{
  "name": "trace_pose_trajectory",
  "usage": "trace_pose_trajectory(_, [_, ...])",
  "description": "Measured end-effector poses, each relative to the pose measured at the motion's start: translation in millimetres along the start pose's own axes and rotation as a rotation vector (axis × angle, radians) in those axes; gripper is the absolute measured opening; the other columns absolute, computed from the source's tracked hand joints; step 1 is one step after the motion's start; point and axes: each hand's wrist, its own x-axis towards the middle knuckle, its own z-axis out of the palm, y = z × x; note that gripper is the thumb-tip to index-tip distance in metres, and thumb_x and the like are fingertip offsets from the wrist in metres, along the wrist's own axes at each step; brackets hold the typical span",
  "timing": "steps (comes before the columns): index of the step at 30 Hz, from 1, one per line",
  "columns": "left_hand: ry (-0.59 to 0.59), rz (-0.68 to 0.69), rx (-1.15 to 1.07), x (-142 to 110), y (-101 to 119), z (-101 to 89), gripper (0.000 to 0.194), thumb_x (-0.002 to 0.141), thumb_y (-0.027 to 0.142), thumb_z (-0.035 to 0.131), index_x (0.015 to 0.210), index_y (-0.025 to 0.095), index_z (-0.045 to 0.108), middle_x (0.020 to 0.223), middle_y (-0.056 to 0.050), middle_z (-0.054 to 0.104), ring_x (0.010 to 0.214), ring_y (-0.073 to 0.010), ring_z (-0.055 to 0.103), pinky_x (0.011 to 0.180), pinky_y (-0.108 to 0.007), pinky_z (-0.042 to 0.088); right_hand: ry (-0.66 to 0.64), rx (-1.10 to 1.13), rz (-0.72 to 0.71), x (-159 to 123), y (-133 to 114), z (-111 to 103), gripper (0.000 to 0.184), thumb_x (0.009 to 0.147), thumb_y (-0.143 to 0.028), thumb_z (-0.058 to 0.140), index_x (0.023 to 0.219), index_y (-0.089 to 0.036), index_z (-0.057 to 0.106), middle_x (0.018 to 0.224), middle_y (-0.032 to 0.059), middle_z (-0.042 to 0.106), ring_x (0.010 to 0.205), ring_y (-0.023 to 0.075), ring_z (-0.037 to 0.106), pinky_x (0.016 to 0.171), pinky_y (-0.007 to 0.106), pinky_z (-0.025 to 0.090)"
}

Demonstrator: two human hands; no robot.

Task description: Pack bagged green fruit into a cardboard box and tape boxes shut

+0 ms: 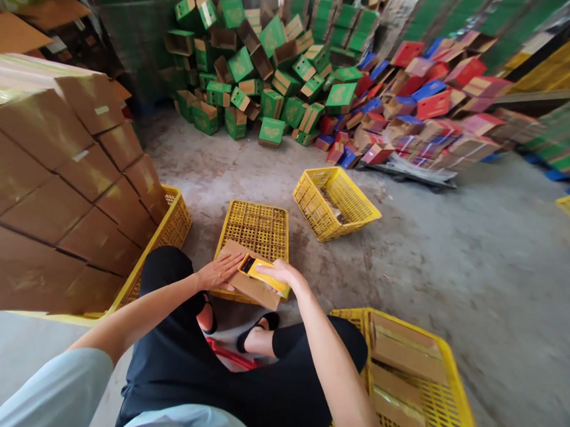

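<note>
A flat brown cardboard box (254,288) lies at a slant on an upturned yellow crate (260,224) in front of my knees. My left hand (219,272) rests on the box's left part, fingers stretched out flat against the cardboard. On top of the box, my right hand (280,273) is closed over a yellow tape dispenser (268,277). The dispenser's left end shows a dark opening inside its yellow frame. My palm hides part of its right side.
Stacked sealed cartons (54,178) rise on my left above a yellow crate (173,211). Another yellow crate (336,205) stands ahead, with small scraps inside. At my right, a crate (452,382) holds flat cardboard boxes (406,349). Green boxes (273,130) and red-and-blue boxes (433,105) are heaped beyond.
</note>
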Motion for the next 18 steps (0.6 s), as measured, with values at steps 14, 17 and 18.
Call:
trace_pose_trajectory(14, [-0.06,-0.081,-0.068,2,2,2.3,0.091,0.1,0.067,0.045,0.167,0.012,0.016,0.169,-0.022,0.026,0.159,-0.0322,0.022,0.128,-0.046,0.017,-0.087,0.023,-0.006,-23,11,-12,0.05,0.093,-0.061,0.061,0.083,-0.013,0.071,0.064,0.0135,0.071,0.056,0.0232,0.07,0.05,0.032,0.06])
trace_pose_trajectory(17, [-0.044,-0.093,-0.068,4,4,4.5,0.089,0.1,0.066,0.045,0.167,0.014,0.019,0.169,-0.021,0.027,0.158,-0.0324,0.023,0.128,-0.046,0.016,-0.078,0.025,0.014,-34,16,-18,0.045,0.093,-0.058,0.062,0.085,-0.015,0.071,0.06,0.0102,0.07,0.052,0.0209,0.068,0.047,0.029,0.057])
trace_pose_trajectory(18, [-0.037,-0.097,-0.063,4,4,5.6,0.088,0.1,0.066,0.046,0.166,0.014,0.021,0.169,-0.021,0.028,0.158,-0.0327,0.023,0.128,-0.046,0.016,-0.07,0.026,0.017,-36,17,-19,0.043,0.093,-0.057,0.062,0.086,-0.015,0.071,0.06,0.0098,0.07,0.051,0.0205,0.067,0.047,0.029,0.057])
